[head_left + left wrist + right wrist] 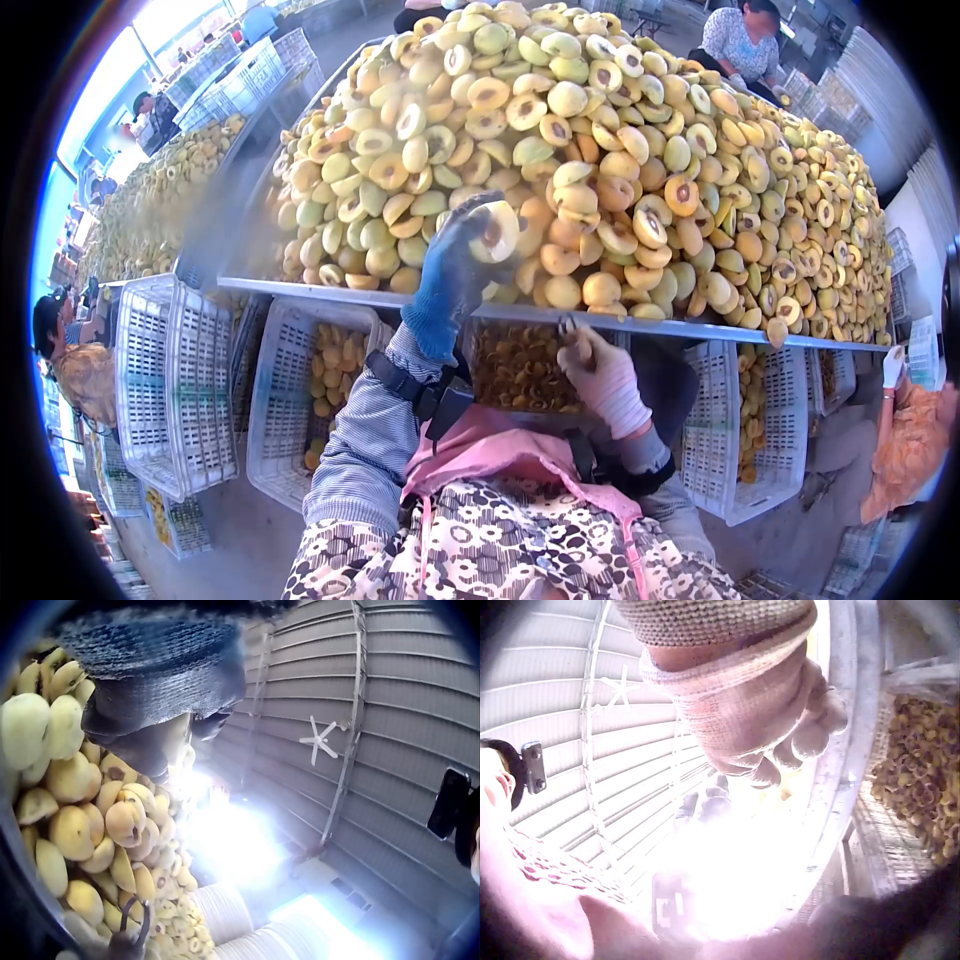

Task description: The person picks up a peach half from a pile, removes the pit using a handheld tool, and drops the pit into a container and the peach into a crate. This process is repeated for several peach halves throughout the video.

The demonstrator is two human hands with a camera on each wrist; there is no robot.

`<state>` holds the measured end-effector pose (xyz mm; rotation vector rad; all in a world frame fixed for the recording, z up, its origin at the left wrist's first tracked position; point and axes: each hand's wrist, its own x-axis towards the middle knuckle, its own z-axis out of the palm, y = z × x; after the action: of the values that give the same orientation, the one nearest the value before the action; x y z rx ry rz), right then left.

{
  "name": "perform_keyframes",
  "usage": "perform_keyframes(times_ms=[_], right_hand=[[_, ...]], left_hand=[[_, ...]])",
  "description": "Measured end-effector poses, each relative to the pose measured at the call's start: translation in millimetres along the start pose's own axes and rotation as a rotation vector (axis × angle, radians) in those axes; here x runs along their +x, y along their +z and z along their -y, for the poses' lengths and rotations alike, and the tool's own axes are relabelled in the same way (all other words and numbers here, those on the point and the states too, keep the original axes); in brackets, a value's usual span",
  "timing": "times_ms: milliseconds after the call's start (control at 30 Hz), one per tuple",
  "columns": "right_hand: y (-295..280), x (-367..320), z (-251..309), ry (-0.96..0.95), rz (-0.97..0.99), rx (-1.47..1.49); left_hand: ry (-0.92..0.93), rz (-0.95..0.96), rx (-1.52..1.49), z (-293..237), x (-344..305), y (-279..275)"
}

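At the left of the head view I see white crates (175, 385), and the next crate (290, 420) along holds cut fruit. Just right of these, near centre frame, the left hand (452, 275), in a blue glove, is raised against the front of the fruit pile (600, 130), fingers curled round a peach half (495, 232) whose cut face is toward the camera. The pile covers the metal surface (700, 329) across the upper frame. Below its rim, centre right, the right hand (603, 380), in a pale glove, curls round a small tool (575, 330) above a bin of pits (515, 365)
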<state>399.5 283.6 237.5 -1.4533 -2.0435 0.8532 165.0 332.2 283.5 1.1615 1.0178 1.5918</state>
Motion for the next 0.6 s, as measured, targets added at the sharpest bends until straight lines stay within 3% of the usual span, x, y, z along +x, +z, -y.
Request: perform_keyframes(times_ms=[33, 133, 167, 200, 267, 300, 333, 400, 467, 533, 600], right_hand=[[-2.6, 0.0, 4.7, -0.06, -0.043, 0.044], [-8.4, 0.3, 14.1, -0.148, -0.102, 0.03], [-11.3, -0.1, 18.6, -0.187, -0.119, 0.039], [-14.8, -1.4, 24.9, -0.173, -0.119, 0.037], [-19.9, -2.4, 36.0, -0.137, -0.079, -0.007], [-17.6, -2.3, 34.8, -0.206, -0.129, -0.017], [-17.5, -3.1, 37.0, -0.198, -0.132, -0.02], [-18.9, -4.3, 41.4, -0.264, -0.155, -0.118], [-15.8, -4.1, 37.2, -0.266, -0.158, -0.107], [-14.8, -4.2, 38.4, -0.235, -0.119, -0.139], [-14.7, -3.6, 42.1, -0.184, -0.081, -0.144]], left_hand=[[-0.117, -0.032, -0.115, 5.0, -8.0, 1.0], [-0.098, -0.052, 0.049, 17.7, -25.6, 1.9], [-0.338, 0.03, -0.451, -13.2, -34.9, 10.7], [-0.351, 0.034, -0.455, -5.6, -38.5, 7.9], [0.025, 0.089, 0.448, 7.6, -41.7, 4.8], [0.258, 0.108, 0.521, 7.9, -45.9, 8.4], [0.255, 0.114, 0.516, 7.7, -50.1, 12.5], [-0.103, 0.093, 0.068, -10.9, -55.0, 29.4], [-0.019, 0.056, 0.107, -6.1, -57.2, 35.5], [-0.099, 0.058, -0.123, -16.1, -62.3, 42.3], [-0.123, 0.071, -0.148, -14.1, -63.7, 46.4]])
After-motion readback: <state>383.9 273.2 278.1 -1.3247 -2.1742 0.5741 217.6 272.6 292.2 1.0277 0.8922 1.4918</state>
